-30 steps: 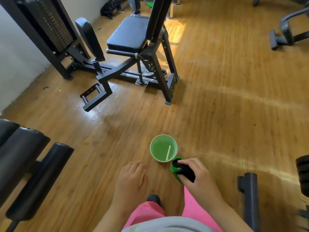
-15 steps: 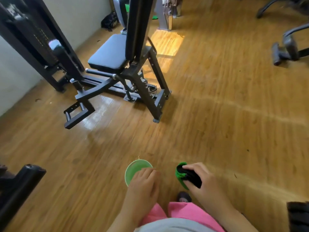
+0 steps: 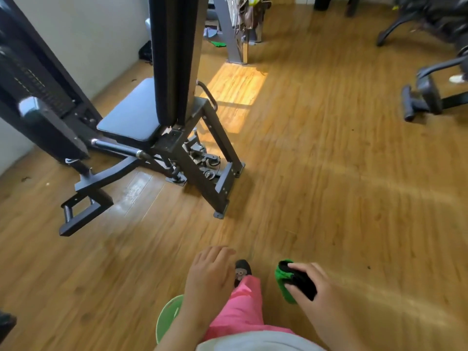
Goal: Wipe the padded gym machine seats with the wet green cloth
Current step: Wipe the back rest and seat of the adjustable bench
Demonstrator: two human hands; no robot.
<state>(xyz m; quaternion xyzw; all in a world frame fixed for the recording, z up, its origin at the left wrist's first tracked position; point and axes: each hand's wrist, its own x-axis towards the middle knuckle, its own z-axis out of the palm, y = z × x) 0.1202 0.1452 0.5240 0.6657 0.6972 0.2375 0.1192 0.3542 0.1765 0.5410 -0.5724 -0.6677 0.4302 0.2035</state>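
My right hand (image 3: pixel 316 292) grips a bunched green and black cloth (image 3: pixel 287 282) low at the right, above the wooden floor. My left hand (image 3: pixel 210 272) hangs beside it with relaxed fingers and holds nothing. A green cup (image 3: pixel 166 317) stands on the floor below my left forearm, partly hidden by it. Ahead at the left is a black gym machine with a padded seat (image 3: pixel 131 115) and a tall upright back pad (image 3: pixel 174 57).
The machine's steel frame (image 3: pixel 212 168) and footrest (image 3: pixel 81 216) spread over the floor ahead. A weight stack (image 3: pixel 33 79) stands by the white wall at the left. More equipment (image 3: pixel 428 97) sits at the right. My pink trouser leg and dark shoe (image 3: pixel 241 271) show below.
The view has moved toward the machine, which looms larger. The green cup has slid to the bottom edge under my left arm. My right hand keeps its grip on the cloth.
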